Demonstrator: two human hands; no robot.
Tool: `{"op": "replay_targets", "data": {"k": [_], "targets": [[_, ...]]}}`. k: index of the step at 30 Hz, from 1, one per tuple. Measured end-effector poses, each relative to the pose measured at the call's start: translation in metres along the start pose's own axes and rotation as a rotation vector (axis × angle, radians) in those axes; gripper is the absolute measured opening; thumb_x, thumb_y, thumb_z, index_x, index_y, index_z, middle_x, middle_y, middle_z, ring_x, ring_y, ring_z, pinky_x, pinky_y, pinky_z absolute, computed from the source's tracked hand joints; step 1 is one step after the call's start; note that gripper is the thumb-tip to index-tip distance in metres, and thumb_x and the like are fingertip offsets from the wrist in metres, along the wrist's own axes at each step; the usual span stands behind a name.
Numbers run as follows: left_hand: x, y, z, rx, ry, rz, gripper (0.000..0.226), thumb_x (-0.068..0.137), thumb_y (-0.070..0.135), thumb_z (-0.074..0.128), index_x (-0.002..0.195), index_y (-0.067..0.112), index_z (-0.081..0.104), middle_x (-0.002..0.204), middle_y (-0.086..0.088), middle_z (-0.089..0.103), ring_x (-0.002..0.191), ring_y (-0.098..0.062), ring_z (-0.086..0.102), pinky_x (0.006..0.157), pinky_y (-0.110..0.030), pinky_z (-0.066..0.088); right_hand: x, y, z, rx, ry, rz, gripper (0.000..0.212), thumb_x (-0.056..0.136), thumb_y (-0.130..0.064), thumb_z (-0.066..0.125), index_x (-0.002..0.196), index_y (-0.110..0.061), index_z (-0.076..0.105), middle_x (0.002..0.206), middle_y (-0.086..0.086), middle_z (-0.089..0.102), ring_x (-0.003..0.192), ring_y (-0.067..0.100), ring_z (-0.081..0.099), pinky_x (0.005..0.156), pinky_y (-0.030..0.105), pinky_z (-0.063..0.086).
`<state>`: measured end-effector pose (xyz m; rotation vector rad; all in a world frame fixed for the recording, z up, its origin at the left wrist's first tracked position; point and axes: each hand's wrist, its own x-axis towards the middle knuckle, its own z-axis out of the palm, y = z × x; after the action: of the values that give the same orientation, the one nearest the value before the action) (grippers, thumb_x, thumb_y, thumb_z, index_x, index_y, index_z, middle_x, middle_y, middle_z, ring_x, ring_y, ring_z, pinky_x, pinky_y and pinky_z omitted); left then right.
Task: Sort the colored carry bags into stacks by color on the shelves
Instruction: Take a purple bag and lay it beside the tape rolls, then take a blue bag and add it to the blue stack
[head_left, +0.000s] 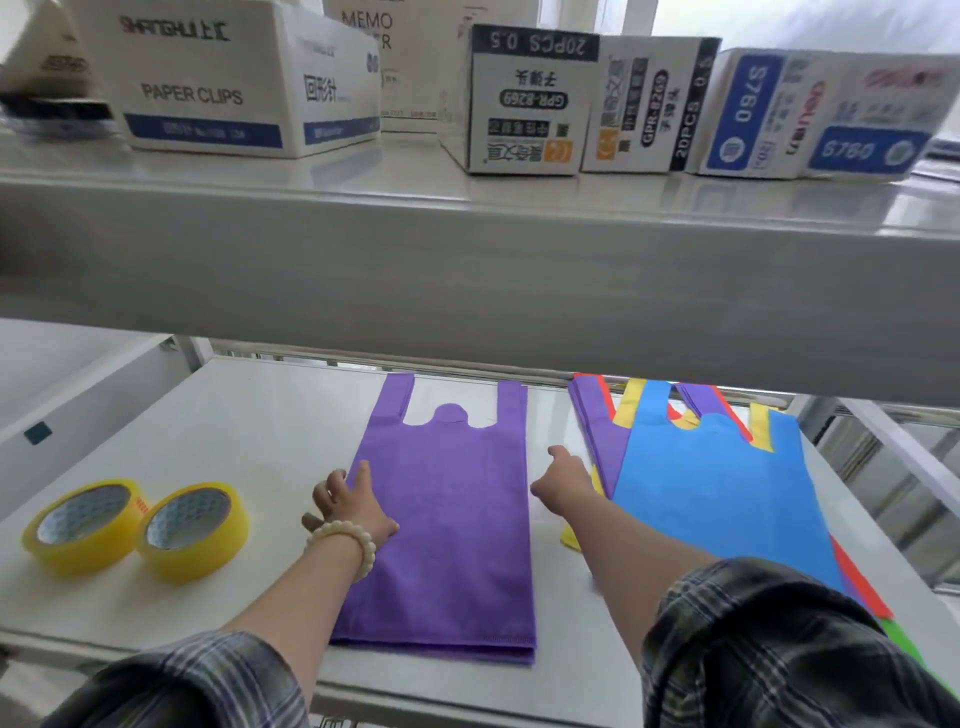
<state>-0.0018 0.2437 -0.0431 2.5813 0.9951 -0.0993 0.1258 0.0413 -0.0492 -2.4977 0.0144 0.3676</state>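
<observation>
A purple carry bag lies flat in the middle of the lower white shelf, handles pointing to the back. My left hand, with a bead bracelet on the wrist, rests on the bag's left edge with fingers spread. My right hand hovers at the bag's right edge, its fingers extended toward the back. To the right lies a mixed pile of bags with a blue bag on top; purple, yellow, red and green edges stick out beneath it.
Two yellow tape rolls sit at the front left of the lower shelf. The upper shelf overhangs close above and carries several stationery boxes, among them a paper clips box.
</observation>
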Motion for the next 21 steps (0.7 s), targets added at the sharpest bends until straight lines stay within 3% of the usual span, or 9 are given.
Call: {"op": "replay_targets", "data": {"k": [5, 8, 14, 18, 21], "targets": [[-0.019, 0.047, 0.006, -0.048, -0.049, 0.088, 0.091, 0.081, 0.041, 0.063, 0.149, 0.026, 0.005, 0.15, -0.005, 0.009, 0.137, -0.028, 0.012, 0.11, -0.044, 0.024, -0.007, 0.031, -0.036, 0.017, 0.091, 0.038, 0.055, 0.09, -0.01, 0.05, 0.143, -0.014, 0.035, 0.141, 0.013, 0.042, 0.127, 0.032, 0.045, 0.099, 0.035, 0.043], [-0.037, 0.078, 0.017, -0.086, -0.11, 0.149, 0.091, 0.082, 0.042, 0.063, 0.149, 0.023, 0.005, 0.148, -0.006, 0.018, 0.134, -0.028, 0.021, 0.108, -0.039, 0.028, -0.01, 0.058, -0.062, 0.047, 0.118, 0.098, 0.054, 0.09, -0.012, 0.05, 0.142, -0.013, 0.036, 0.14, 0.013, 0.042, 0.126, 0.032, 0.046, 0.102, 0.038, 0.045], [-0.076, 0.146, 0.047, -0.238, -0.29, 0.224, 0.079, 0.083, 0.038, 0.063, 0.146, 0.014, 0.022, 0.146, -0.011, 0.033, 0.135, -0.029, 0.034, 0.112, -0.036, 0.031, -0.003, 0.126, -0.123, 0.081, 0.221, 0.215, 0.053, 0.089, -0.017, 0.053, 0.14, -0.013, 0.038, 0.139, 0.011, 0.044, 0.125, 0.031, 0.047, 0.101, 0.037, 0.044], [-0.096, 0.179, 0.075, -0.315, -0.346, 0.212, 0.076, 0.083, 0.039, 0.062, 0.145, 0.014, 0.025, 0.146, -0.01, 0.034, 0.135, -0.028, 0.035, 0.111, -0.038, 0.033, 0.007, 0.178, -0.153, 0.04, 0.215, 0.304, 0.046, 0.088, -0.017, 0.052, 0.132, -0.008, 0.043, 0.13, 0.012, 0.051, 0.119, 0.031, 0.051, 0.092, 0.033, 0.044], [-0.107, 0.196, 0.091, -0.205, -0.289, 0.177, 0.074, 0.085, 0.046, 0.056, 0.144, 0.012, 0.027, 0.142, -0.009, 0.038, 0.133, -0.028, 0.035, 0.108, -0.036, 0.032, 0.017, 0.215, -0.166, -0.01, 0.176, 0.353, 0.035, 0.088, -0.018, 0.05, 0.12, -0.005, 0.049, 0.126, 0.015, 0.054, 0.116, 0.031, 0.054, 0.077, 0.028, 0.038]]}}
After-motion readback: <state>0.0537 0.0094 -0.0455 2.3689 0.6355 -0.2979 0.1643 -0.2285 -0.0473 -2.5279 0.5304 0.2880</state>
